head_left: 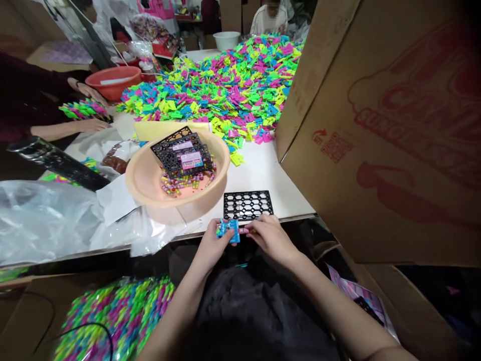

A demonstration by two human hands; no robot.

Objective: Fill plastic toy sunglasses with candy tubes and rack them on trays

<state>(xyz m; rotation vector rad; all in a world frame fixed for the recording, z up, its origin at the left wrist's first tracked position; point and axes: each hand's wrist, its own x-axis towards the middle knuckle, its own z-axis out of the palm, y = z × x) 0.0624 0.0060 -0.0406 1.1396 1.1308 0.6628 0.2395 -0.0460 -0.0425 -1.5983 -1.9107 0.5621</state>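
My left hand [215,240] is closed round a small blue plastic toy [233,231], holding it in front of the table edge. From the right, my right hand [268,233] pinches a small pink candy tube [244,231], whose inner end meets the blue toy. Whether the tube sits inside the toy I cannot tell. Just beyond both hands, a black grid tray [248,204] lies flat on the white table. Left of it stands a peach basin [141,193] with more black grids [176,150] and several small candy tubes [173,188].
A large heap of bright plastic pieces [225,95] covers the far table. A tall cardboard box [376,125] walls off the right side. Plastic sheeting [48,220] lies at left. A co-worker's hands [88,125] hold a row of coloured pieces beside a red basin [116,90].
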